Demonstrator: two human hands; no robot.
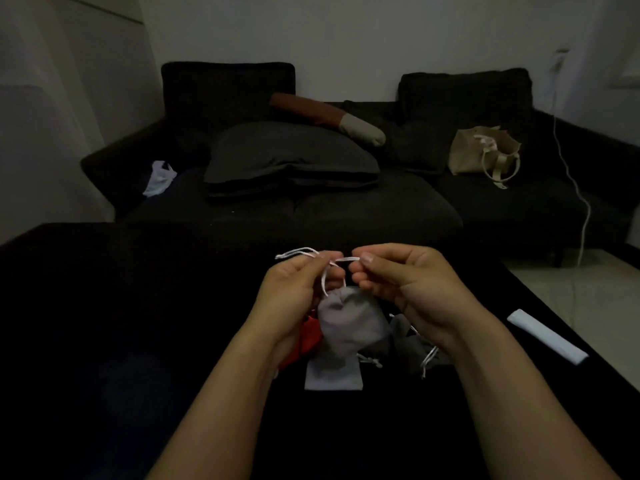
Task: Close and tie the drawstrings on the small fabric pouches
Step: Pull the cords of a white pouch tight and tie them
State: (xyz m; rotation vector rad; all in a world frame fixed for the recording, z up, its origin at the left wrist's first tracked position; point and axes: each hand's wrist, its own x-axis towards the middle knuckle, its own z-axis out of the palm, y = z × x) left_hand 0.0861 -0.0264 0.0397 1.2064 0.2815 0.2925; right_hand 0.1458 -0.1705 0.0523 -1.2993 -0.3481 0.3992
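left hand (294, 282) | right hand (398, 275) | both pinch drawstring (332, 263) above grey pouch (346, 320)

Both hands (301, 282) (398, 275) pinching white drawstrings (323, 268), grey pouch (349, 323) hanging below

The scene is dimly lit throughout. The brightest areas are found on the wall (346, 39) at twelve o'clock and the floor (588, 299) at three o'clock; the light source itself cannot be seen. The table (104, 341) is rendered almost pure black, with surface detail lost from seven to nine o'clock. The sofa (346, 202) is underexposed, and its cushions are barely separated from each other. Soft blur and noise are seen overall. Straight lines are bowed by wide-angle distortion toward the edges, most plainly at ten and two o'clock. No glare is seen.
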